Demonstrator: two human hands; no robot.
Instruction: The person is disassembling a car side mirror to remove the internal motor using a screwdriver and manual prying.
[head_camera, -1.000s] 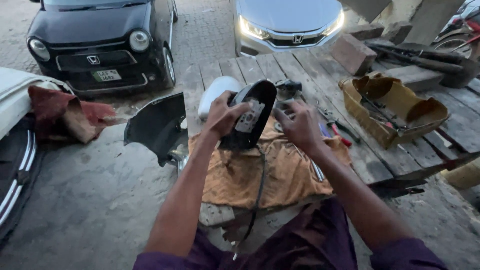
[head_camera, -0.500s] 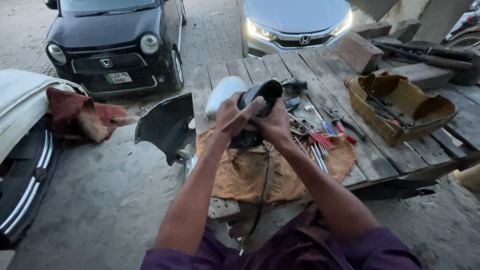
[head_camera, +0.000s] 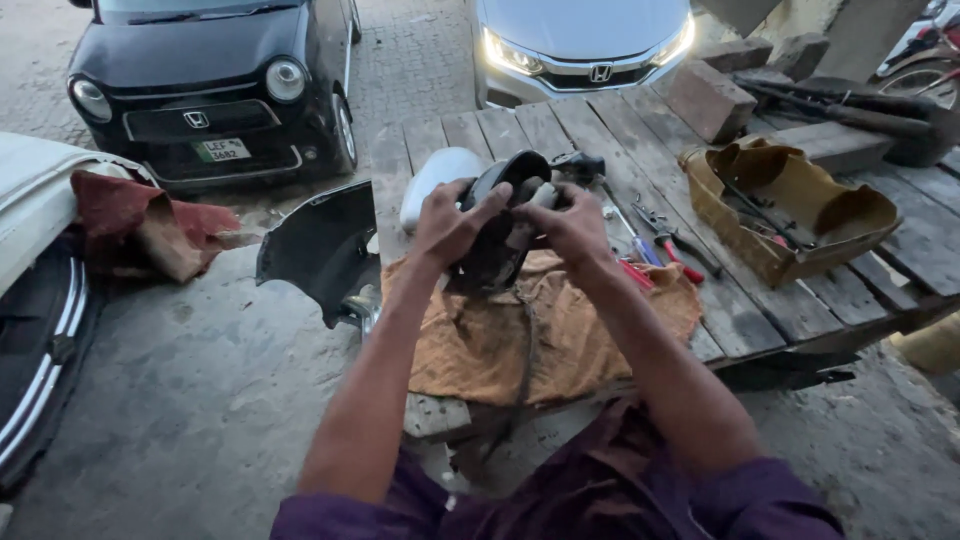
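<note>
In the head view, the left hand (head_camera: 452, 222) and the right hand (head_camera: 568, 224) are both holding a black car mirror (head_camera: 497, 235) just above the wooden surface (head_camera: 730, 300). Each grip is wrapping around the mirror, one on each side, with fingers pressing on it. A dark cable (head_camera: 522, 350) is hanging down from the mirror over an orange cloth (head_camera: 560, 330). A white mirror cover (head_camera: 435, 180) is lying just behind the hands. Some tools (head_camera: 660, 240) are lying to the right, near a yellow tub (head_camera: 790, 205). Two cars, one black (head_camera: 215, 80) and one silver (head_camera: 580, 40), are sitting behind.
</note>
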